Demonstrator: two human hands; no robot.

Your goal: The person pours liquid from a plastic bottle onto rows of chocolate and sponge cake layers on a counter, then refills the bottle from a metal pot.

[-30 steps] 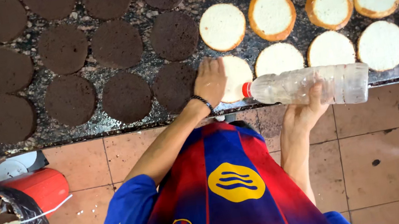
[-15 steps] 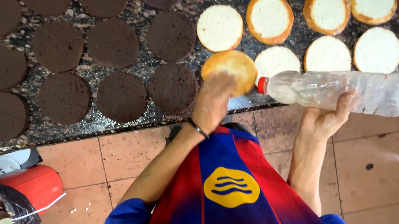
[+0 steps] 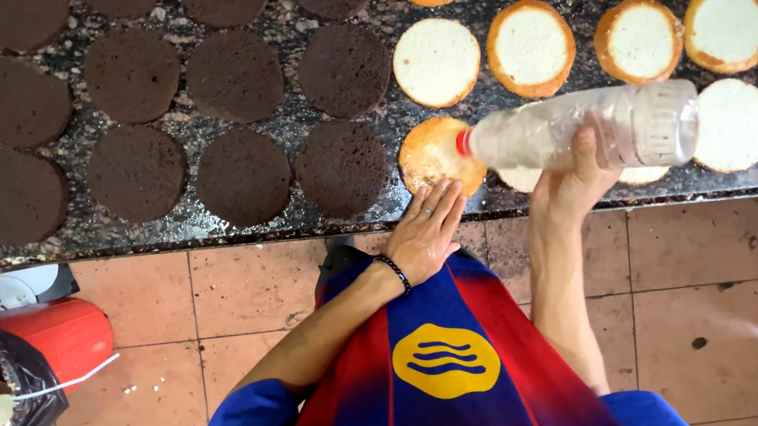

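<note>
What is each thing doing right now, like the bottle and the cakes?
bottle: tipped sideways, red cap toward the golden cake.
right hand: gripping the bottle.
left hand: open, flat at the counter edge.
golden cake: crust side up.
pale cakes: cut side up.
dark cakes: lying flat.
bin bag: open, scraps inside.

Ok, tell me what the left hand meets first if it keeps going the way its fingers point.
Most likely the golden-topped cake round: the left hand lies flat at the counter edge, fingers aimed at it. Height above the counter is unclear.
</note>
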